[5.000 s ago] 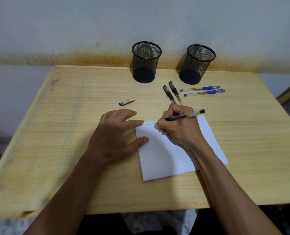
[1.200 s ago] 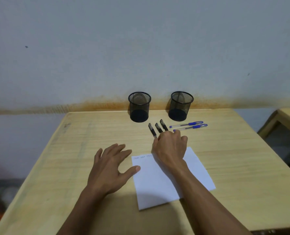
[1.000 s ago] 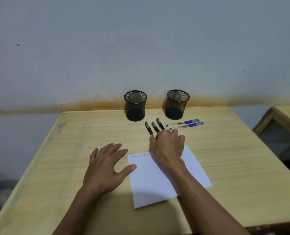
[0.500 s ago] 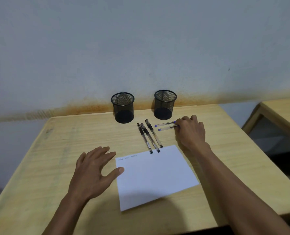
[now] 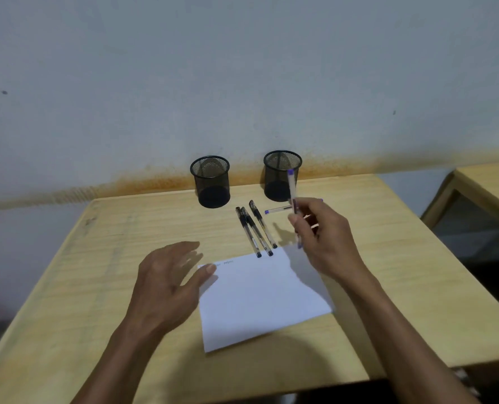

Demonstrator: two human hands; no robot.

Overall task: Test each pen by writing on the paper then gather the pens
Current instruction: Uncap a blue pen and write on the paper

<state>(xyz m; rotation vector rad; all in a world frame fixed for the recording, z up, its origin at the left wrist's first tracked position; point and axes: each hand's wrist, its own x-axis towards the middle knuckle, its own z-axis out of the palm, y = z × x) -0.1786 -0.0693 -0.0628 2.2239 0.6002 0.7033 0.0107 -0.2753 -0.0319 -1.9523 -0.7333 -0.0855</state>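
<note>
Your right hand (image 5: 321, 234) grips a blue pen (image 5: 292, 193) nearly upright above the table (image 5: 388, 258) — the other blue pen (image 5: 277, 210) lies flat beyond it. Three black pens (image 5: 255, 231) lie side by side, touching the paper (image 5: 260, 298). Left hand (image 5: 166, 284) is spread, empty — thumb at the paper's corner.

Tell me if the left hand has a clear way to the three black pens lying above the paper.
Probably yes. The left hand hovers open at the paper's corner; bare table lies between it and the black pens.
</note>
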